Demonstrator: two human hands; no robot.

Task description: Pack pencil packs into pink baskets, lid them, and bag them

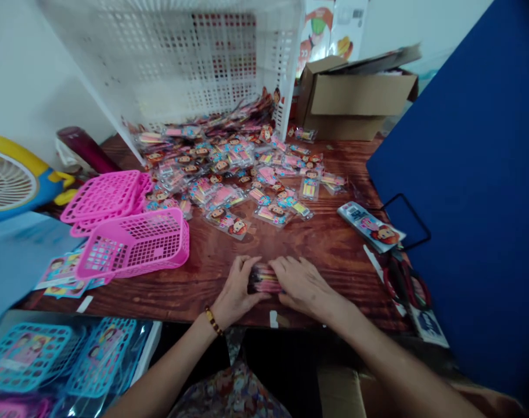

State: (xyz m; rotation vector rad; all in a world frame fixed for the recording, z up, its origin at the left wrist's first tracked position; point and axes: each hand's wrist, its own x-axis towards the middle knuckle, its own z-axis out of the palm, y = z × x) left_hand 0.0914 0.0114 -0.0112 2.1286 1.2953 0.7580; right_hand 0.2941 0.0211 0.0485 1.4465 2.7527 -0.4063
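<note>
Near the front edge of the wooden table [325, 244], both my hands close around a stack of small packets [264, 280]. My left hand [237, 287] grips the stack's left end, a beaded bracelet on its wrist. My right hand [301, 284] lies over the right end with curled fingers. Behind them a big heap of small cartoon-printed packets [233, 168] spreads across the table. It spills from a tipped white perforated crate [181, 64].
Pink baskets [133, 244] lie on the left, one tipped on its side. Blue baskets [29, 354] sit lower left beside a yellow fan [11, 180]. A cardboard box [355, 98] stands at the back. Scissors [403, 281], another packet stack [371, 226] and a blue panel [473, 191] are on the right.
</note>
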